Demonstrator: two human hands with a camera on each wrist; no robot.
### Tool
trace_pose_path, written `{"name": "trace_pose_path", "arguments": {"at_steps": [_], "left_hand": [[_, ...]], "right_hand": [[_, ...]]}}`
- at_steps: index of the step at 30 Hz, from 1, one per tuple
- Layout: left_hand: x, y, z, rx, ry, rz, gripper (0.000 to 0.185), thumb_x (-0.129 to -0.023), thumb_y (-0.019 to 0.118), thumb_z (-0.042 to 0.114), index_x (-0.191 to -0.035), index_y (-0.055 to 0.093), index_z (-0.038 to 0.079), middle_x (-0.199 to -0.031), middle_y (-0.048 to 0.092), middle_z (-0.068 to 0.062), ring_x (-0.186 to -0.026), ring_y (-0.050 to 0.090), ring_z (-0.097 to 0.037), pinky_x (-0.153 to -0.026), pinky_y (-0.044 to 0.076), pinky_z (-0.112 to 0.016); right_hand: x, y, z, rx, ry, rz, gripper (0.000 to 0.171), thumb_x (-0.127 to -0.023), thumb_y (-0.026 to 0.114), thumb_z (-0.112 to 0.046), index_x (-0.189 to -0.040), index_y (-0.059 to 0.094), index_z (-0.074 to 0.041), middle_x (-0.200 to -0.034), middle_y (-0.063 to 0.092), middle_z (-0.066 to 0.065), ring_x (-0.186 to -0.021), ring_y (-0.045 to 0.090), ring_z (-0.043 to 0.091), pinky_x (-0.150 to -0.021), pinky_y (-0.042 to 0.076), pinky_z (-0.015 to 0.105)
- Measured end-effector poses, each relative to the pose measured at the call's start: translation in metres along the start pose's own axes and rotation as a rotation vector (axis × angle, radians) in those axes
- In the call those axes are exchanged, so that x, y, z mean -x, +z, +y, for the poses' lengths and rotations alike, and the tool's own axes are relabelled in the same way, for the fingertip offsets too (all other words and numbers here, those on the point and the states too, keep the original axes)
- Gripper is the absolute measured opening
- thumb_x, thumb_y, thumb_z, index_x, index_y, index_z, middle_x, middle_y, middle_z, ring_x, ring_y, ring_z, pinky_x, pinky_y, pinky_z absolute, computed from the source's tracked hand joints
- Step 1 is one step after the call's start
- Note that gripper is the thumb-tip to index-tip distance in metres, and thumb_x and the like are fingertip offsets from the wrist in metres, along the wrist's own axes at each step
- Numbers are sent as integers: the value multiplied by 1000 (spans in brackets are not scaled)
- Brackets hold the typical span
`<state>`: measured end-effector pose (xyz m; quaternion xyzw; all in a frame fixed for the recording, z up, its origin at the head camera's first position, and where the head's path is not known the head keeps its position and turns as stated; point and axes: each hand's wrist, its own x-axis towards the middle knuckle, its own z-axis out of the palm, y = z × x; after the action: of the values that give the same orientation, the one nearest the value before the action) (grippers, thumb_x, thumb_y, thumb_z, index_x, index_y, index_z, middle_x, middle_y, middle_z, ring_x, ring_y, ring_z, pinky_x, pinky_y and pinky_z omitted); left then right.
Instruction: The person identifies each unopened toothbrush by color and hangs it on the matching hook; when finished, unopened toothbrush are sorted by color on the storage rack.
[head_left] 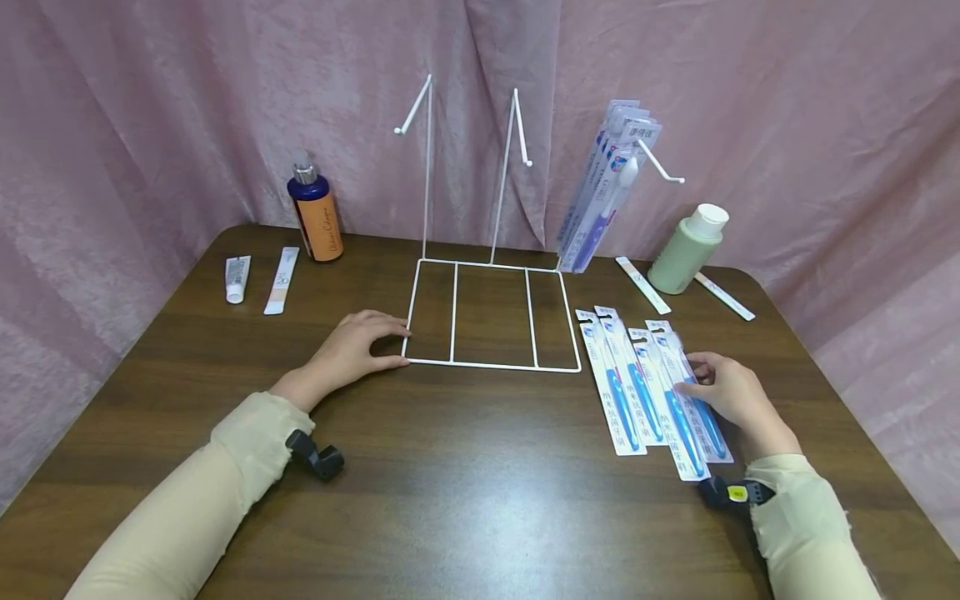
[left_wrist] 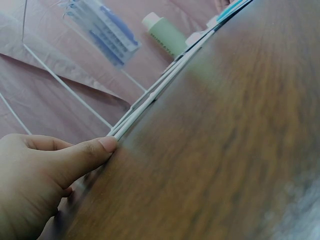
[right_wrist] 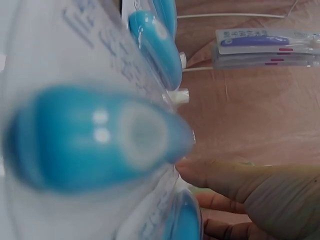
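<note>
A white wire rack (head_left: 495,364) stands mid-table with its flat base frame and three upright hooks. My left hand (head_left: 360,346) rests on the base's front left corner, and its thumb (left_wrist: 95,150) presses against the wire (left_wrist: 150,102). Several blue toothbrush packs (head_left: 626,392) lie side by side to the right of the rack. My right hand (head_left: 727,392) pinches the rightmost pack (head_left: 712,433) at its edge, thumb on top. That pack (right_wrist: 95,135) fills the right wrist view, blurred. More packs (head_left: 600,200) hang on the right hook.
A blue pump bottle (head_left: 315,212), a small tube (head_left: 237,279) and a sachet (head_left: 281,279) sit at the back left. A green bottle (head_left: 686,246) and two flat strips (head_left: 642,285) lie at the back right. Pink curtains surround the brown table (head_left: 480,483).
</note>
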<state>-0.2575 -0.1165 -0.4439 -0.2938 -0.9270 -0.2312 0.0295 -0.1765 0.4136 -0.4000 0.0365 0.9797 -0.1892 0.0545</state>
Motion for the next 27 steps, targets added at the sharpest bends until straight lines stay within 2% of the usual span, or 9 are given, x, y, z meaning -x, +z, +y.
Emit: {"name": "trace_pose_path", "arguments": {"at_steps": [4,14,20,27], "left_hand": [[1,-1,0,3,-5,-4,47,-82,74,41,-122,66,17,-135,60,-6,-128,48,-30,-108,32,-56],[1,0,0,8,-1,3,47,-82,74,42,-121,67,17,-135,60,-6,-128,48,-30,-107,33,-55],[0,0,0,7,-4,7,47,-81,74,41,-121,67,17,-135,60,-6,-127,48,-30,-107,33,-56],[1,1,0,6,-11,-1,47,-82,74,40,-122,66,17,-136,59,-6,-128,48,-30,-107,33,-55]], "right_hand": [[-1,2,-1,-36,37,-18,63,-85,73,-23,-131,47,11,-105,62,27,-84,57,29,-70,47,35],[-1,0,2,-100,93,-30,67,-87,70,-22,-135,41,14,-106,60,28,-85,58,29,-70,48,33],[0,0,3,-140,120,-19,61,-89,67,-20,-133,44,15,-104,62,27,-82,58,24,-66,45,26],[2,-3,4,-155,134,-7,57,-89,68,-20,-128,49,16,-102,64,27,-78,59,22,-65,46,24]]}}
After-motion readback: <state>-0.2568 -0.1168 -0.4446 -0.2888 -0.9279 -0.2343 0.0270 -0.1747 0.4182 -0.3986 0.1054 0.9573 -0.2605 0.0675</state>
